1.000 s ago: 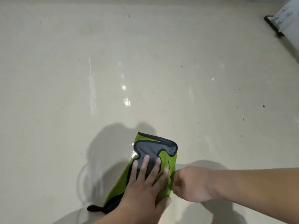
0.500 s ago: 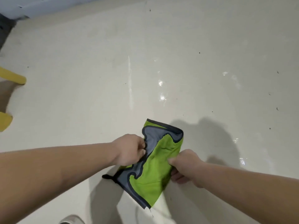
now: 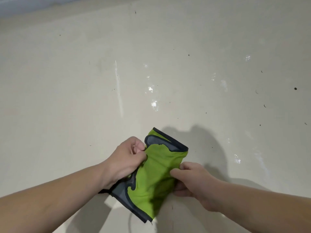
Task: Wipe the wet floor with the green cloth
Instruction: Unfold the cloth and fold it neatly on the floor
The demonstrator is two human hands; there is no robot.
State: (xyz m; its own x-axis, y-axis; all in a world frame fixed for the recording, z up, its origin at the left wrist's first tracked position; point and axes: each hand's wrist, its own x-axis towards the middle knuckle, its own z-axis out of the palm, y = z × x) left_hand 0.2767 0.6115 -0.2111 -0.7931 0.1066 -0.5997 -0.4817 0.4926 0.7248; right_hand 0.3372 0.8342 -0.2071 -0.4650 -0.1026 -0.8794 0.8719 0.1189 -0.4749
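The green cloth (image 3: pixel 154 179), with grey patches and a dark border, is held between both hands just above the cream floor (image 3: pixel 67 98). My left hand (image 3: pixel 127 158) pinches its left edge with curled fingers. My right hand (image 3: pixel 190 180) grips its right edge, thumb on top. The cloth sags and wrinkles between them. Wet shiny patches (image 3: pixel 154 103) glisten on the floor beyond the cloth, and more wet spots (image 3: pixel 237 159) lie to the right.
A pale streak (image 3: pixel 119 91) runs along the floor ahead. Small dark specks (image 3: pixel 295 88) dot the floor at the right. A wall base (image 3: pixel 33 7) shows at the top left.
A second ago my left hand pressed flat on the cloth; now it pinches the left edge. The cloth has turned green side up, and the view has swung left, then back right.
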